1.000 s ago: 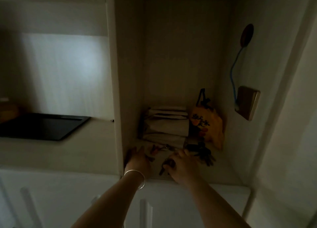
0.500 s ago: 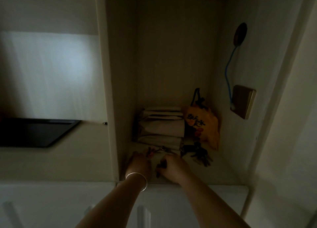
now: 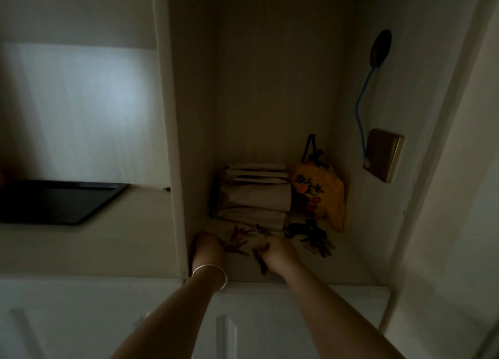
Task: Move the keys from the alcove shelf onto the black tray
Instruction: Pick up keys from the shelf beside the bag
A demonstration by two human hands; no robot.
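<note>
Both my hands are on the dim alcove shelf [image 3: 348, 267]. My left hand [image 3: 206, 246], with a silver bangle on the wrist, is closed over a bunch of brownish keys [image 3: 237, 246] at the shelf's left side. My right hand [image 3: 279, 254] is shut on a dark key bunch [image 3: 261, 262] that hangs below the fingers. Another small key set [image 3: 247, 230] lies just behind the hands. A larger dark key bunch [image 3: 313, 237] lies to the right. The black tray [image 3: 56, 202] sits on the counter to the left, outside the alcove.
Folded beige cloths [image 3: 255, 196] and an orange pouch [image 3: 322, 194] stand at the back of the alcove. A wall socket [image 3: 383, 157] with a blue cable is on the right wall. A vertical panel [image 3: 175, 169] separates alcove and tray. White cabinet doors are below.
The view has shifted right, so the tray sits further left. My right hand has closed on the dark keys and drawn them slightly toward the shelf's front. My left hand stays on its bunch.
</note>
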